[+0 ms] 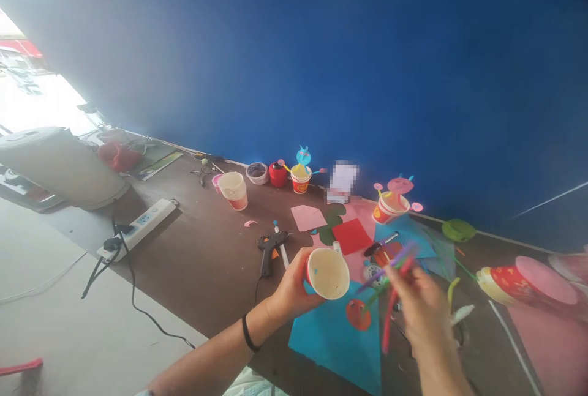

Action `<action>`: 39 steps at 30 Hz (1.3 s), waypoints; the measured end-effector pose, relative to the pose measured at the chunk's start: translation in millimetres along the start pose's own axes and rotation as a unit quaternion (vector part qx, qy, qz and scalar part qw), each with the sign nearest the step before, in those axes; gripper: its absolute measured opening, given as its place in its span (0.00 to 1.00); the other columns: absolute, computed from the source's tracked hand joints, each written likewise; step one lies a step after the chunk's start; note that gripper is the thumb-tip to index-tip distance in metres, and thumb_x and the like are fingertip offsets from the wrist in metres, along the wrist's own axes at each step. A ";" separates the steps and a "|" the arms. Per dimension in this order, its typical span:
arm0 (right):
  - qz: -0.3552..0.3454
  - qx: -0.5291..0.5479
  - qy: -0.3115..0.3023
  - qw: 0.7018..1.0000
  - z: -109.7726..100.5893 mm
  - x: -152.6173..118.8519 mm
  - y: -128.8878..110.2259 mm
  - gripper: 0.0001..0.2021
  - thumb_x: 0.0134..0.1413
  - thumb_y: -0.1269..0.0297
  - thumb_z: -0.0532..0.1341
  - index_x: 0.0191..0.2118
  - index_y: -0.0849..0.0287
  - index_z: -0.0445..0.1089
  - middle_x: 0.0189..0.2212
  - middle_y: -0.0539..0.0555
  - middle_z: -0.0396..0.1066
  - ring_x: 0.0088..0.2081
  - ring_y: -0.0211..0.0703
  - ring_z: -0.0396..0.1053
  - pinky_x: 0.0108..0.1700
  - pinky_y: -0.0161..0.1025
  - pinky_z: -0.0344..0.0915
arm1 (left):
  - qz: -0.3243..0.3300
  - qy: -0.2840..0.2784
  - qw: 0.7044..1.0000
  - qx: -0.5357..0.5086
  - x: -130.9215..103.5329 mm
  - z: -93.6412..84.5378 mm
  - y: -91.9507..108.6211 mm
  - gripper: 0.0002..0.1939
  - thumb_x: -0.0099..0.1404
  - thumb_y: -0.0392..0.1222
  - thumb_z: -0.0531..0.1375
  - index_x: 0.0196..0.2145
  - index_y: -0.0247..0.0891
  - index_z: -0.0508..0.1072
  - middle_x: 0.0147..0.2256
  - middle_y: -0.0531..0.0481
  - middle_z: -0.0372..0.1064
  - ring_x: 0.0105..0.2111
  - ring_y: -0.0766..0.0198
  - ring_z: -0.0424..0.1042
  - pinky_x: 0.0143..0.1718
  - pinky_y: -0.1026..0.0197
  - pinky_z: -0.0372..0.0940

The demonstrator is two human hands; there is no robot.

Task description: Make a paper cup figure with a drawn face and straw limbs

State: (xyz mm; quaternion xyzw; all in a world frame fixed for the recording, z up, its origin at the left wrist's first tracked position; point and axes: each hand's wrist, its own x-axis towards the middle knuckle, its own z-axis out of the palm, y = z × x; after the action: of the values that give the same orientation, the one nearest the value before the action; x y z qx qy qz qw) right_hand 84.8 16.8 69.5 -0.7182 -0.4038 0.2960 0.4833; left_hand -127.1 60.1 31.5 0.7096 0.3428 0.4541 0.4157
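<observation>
One head view is all my feed gives me, and in it both hands are occupied above a brown table [215, 255]. The left hand [291, 287] is wrapped round a paper cup [328, 273]; the right hand [425, 301] pinches a bundle of coloured strips [388, 322], blurred enough that I cannot tell how many it grips. What I would steer by is the gap between cup and strips: the cup sits to the left of the right hand, near it but apart, its mouth tipped up toward my camera, so its long axis runs roughly along my line of sight and the base is hidden. The strips fan out from the right fingertips, purple slanting toward the cup's side, red hanging downward. Green reaches toward an orange disc [358, 315] above or on a blue sheet [337, 356]; whether the two are joined I cannot be sure. As for looks, the cup is pale cream inside, with a rounded rim, a small blue fleck within and only a sliver of red outside showing by the fingers. The strips are slim and, I judge, bendable. Beyond the cup lies a red sheet [353, 235]; to its left, a black glue gun [267, 252]; farther off, a stack of paper cups [233, 189].
</observation>
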 end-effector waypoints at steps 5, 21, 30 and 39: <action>-0.025 0.267 0.046 0.962 -20.7 -19.6 -39.4 0.13 0.44 0.59 0.67 0.32 0.56 0.65 0.26 0.47 0.67 0.23 0.37 0.67 0.26 0.36 0.66 | 0.007 -0.032 0.999 0.015 -4.3 7.2 3.1 0.32 0.46 0.37 0.66 0.49 0.40 0.62 0.45 0.43 0.64 0.44 0.53 0.68 0.44 0.52 0.65; -0.240 -0.068 -0.071 0.966 13.6 -67.5 -52.4 0.08 0.55 0.59 0.60 0.36 0.56 0.72 0.26 0.51 0.74 0.24 0.38 0.69 0.28 0.35 0.66 | 0.050 -0.023 0.998 0.019 -29.2 2.6 22.8 0.33 0.47 0.38 0.67 0.50 0.39 0.61 0.44 0.43 0.64 0.44 0.54 0.67 0.45 0.52 0.64; -0.203 -0.081 -0.113 0.969 22.0 -73.1 -57.5 0.05 0.54 0.60 0.58 0.33 0.55 0.67 0.31 0.50 0.74 0.32 0.41 0.72 0.33 0.35 0.67 | 0.006 -0.022 1.000 -0.001 -37.6 0.7 20.8 0.31 0.49 0.36 0.66 0.50 0.40 0.60 0.44 0.44 0.65 0.42 0.54 0.69 0.43 0.54 0.65; -0.214 -0.126 -0.130 0.960 24.4 -76.0 -51.3 0.07 0.58 0.60 0.55 0.32 0.55 0.67 0.29 0.51 0.72 0.31 0.42 0.71 0.32 0.36 0.65 | 0.010 0.007 1.000 0.009 -39.6 6.2 19.0 0.31 0.47 0.33 0.65 0.48 0.39 0.60 0.42 0.47 0.65 0.41 0.57 0.68 0.42 0.55 0.65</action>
State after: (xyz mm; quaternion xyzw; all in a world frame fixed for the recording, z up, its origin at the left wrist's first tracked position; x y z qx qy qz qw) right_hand 11.9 -27.3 111.3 -0.6253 -0.6414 0.2229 0.3846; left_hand -133.3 16.2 32.9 0.7134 0.3430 0.4601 0.4021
